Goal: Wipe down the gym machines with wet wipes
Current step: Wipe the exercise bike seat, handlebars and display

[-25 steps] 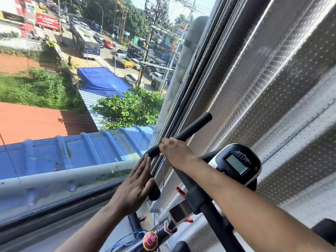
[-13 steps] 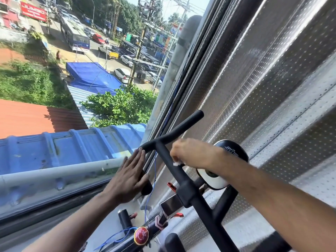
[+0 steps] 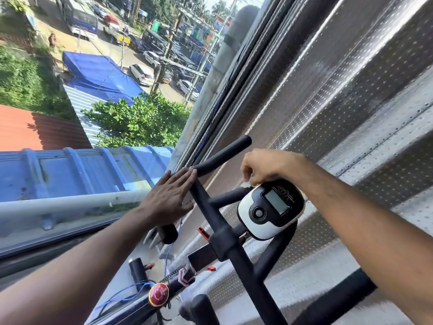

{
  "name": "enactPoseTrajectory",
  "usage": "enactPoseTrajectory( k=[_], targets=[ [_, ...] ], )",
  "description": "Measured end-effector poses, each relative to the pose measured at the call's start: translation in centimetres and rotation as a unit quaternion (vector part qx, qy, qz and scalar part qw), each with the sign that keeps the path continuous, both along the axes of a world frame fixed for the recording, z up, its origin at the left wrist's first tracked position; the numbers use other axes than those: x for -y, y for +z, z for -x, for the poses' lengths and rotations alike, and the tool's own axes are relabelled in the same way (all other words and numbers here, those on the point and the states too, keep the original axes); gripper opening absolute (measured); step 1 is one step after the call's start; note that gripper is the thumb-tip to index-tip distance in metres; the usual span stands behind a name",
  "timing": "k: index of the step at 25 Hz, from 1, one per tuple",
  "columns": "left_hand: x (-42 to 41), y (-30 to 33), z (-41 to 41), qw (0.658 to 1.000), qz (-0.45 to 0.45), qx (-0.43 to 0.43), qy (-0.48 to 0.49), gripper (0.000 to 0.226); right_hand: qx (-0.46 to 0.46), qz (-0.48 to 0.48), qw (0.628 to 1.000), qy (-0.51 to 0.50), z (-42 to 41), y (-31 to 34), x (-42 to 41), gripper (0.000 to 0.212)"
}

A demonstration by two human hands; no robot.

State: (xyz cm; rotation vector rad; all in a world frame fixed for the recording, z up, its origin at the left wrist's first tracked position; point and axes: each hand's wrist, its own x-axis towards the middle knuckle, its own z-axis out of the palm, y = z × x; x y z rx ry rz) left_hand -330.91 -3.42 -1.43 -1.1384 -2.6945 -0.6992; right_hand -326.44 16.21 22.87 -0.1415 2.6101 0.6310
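**Wipe at the console, frame still to do**

The right hand [image 3: 264, 166] pinches a small white wet wipe [image 3: 246, 184], curled fingers pressing it on the top edge of the glossy white-and-black console [image 3: 269, 208]. The left hand [image 3: 169, 198] lies flat, fingers straight, against the matte black handlebar [image 3: 222, 154]. By my reckoning, the tubular frame and lower parts remain unwiped.
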Motion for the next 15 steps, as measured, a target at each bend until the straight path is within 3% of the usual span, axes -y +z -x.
enactPoseTrajectory(
  k=[4,8,12,15],
  targets=[
    [0.0,-0.4,0.0,1.0,-0.002,-0.002,0.003,0.096,0.012,0.068,0.992,0.105,-1.6,-4.8,2.8,0.011],
    [0.1,-0.5,0.1,1.0,0.0,-0.005,0.007,0.096,0.017,0.055,0.974,0.221,-2.6,-7.0,3.1,0.014],
    [-0.1,-0.7,0.3,1.0,-0.016,-0.009,0.003,0.095,-0.037,0.057,0.997,0.024,-1.5,-1.4,0.0,0.008],
    [0.1,-0.9,0.1,1.0,-0.015,-0.006,0.004,0.096,-0.002,0.087,0.989,-0.118,-0.5,1.8,-1.0,0.007]
  ],
)
